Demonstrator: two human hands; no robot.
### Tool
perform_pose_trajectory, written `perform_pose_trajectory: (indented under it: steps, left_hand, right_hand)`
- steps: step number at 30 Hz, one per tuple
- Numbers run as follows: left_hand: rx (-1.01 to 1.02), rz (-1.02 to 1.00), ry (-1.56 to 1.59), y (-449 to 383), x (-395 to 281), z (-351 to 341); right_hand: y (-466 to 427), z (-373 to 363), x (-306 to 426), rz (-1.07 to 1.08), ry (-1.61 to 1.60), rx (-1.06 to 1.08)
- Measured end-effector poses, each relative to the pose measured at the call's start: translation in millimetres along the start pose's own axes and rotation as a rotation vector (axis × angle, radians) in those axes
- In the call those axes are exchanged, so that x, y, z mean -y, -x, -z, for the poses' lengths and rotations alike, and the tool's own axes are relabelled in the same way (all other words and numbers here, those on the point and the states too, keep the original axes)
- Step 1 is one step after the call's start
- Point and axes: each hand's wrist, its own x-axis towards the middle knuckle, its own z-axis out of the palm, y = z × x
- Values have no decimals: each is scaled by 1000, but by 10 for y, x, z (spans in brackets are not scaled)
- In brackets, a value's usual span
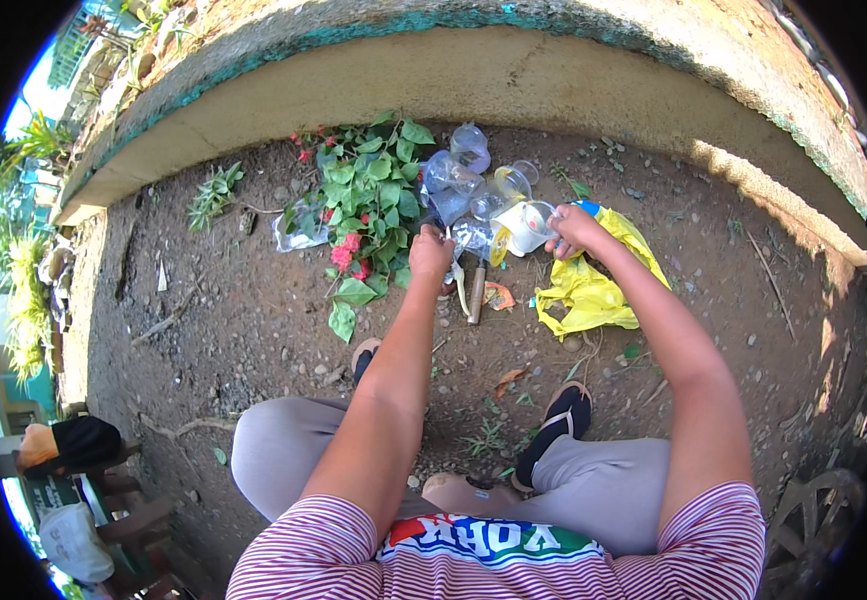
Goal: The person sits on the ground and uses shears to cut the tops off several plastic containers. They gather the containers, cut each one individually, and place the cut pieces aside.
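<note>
My right hand (576,231) grips the rim of a clear plastic cup (540,218), which lies against a white plastic cup (510,231). On the left, my left hand (431,253) has its fingers bent beside a clear plastic bottle or cup (472,237); whether they pinch anything is unclear. Just right of that hand, a pale curved strip (460,287) hangs or lies. Several more clear plastic cups (450,174) are heaped beyond both hands. Between my hands, a wooden handle (477,297) rests on the soil, its far end hidden under the plastic.
Leafy cuttings with red-pink flowers (373,195) lie left of the heap, near a clear plastic bag (300,231). A crumpled yellow plastic bag (591,296) lies under my right forearm. An orange wrapper (499,295) is close by. A low concrete wall (403,79) curves behind.
</note>
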Motion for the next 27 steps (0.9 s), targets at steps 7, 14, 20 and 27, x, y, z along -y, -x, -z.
perform_pose_trajectory:
  steps: [7,14,20,27]
  left_hand:
    - [-4,20,-397,363,66,-426]
    - [53,13,-280,240,388,-344]
    - [50,56,30,173,-53,42]
    - [557,-191,732,374,-857,196]
  right_hand:
    - [-112,-174,-511,17,441,-9]
    - [-79,-99,-434,25,268,-44]
    - [-51,169,-237,53,-140,92]
    - [1,279,-51,76,-341,211]
